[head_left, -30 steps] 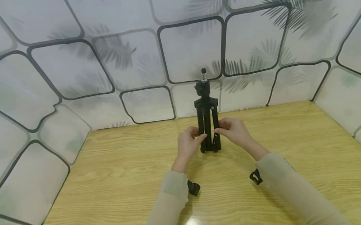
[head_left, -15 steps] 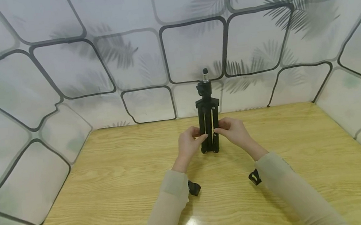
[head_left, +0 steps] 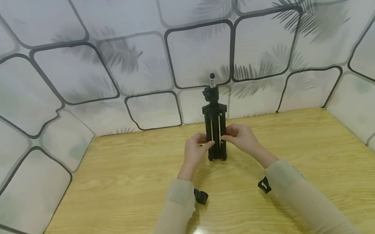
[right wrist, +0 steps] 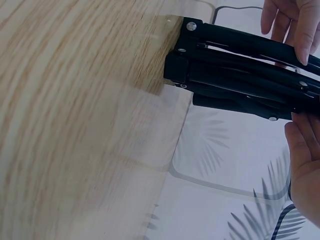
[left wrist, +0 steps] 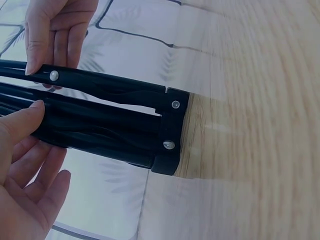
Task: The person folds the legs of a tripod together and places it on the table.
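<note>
A black tripod stand [head_left: 215,127] with folded legs and a silver stud at its top stands upright on the wooden table [head_left: 129,184]. On its left side, my left hand [head_left: 195,150] pinches a leg between thumb and fingers. My right hand [head_left: 242,138] grips the leg on the other side at about the same height. The left wrist view shows the foot end of the tripod [left wrist: 170,132], with riveted joints, close against the tabletop. In the right wrist view the legs [right wrist: 240,65] lie near each other with narrow gaps between them.
A pale wall covering [head_left: 148,67] with dark rounded outlines and leaf prints rises behind the table and along both sides. Black wrist camera mounts [head_left: 201,196] hang under the sleeves.
The right leg has moved inward toward the tripod's centre, with my right hand following slightly left. The left hand has hardly moved.
</note>
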Available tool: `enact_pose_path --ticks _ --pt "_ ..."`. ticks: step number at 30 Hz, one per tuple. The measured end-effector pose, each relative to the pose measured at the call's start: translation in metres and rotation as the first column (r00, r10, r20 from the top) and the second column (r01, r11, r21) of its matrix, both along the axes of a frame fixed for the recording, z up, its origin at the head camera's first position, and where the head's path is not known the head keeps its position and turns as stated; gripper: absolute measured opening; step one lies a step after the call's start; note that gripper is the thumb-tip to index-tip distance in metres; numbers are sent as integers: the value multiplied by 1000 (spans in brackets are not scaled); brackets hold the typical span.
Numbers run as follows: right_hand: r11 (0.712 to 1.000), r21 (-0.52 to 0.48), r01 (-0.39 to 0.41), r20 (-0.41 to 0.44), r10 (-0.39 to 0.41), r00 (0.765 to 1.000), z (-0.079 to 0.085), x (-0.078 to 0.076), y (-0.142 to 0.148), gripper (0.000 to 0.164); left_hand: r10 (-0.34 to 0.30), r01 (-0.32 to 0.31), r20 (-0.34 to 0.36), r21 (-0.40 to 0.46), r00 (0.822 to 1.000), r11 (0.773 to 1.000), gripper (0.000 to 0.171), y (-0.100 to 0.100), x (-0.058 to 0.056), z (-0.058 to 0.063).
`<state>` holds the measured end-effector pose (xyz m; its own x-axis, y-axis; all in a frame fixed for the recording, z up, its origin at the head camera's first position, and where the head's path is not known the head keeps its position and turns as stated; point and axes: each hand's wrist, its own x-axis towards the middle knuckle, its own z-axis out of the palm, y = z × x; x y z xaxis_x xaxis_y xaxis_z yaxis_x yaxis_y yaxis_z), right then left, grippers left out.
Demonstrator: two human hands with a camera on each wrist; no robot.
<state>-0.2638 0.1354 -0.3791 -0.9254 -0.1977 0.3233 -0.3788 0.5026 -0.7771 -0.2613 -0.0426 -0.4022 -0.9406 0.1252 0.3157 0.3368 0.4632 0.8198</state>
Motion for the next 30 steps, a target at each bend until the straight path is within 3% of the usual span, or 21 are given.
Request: enact_pose_path --ticks 4,12,20,30 --pt "1000 -9 -14 -2 14 1000 -1 2 0 18 -16 16 9 26 1000 1000 21 -1 1 0" --pt "1000 -11 -14 -7 13 1000 0 7 1 18 18 -18 -7 86 1000 996 22 -1 -1 -3" --pt "1000 -2 7 -14 -7 1000 0 13 0 20 31 -28 -37 82 999 996 19 1 -3 -4" --pt "1000 -6 15 -21 -15 1000 -1 17 -1 20 0 7 -75 93 997 996 16 1 -5 -4"
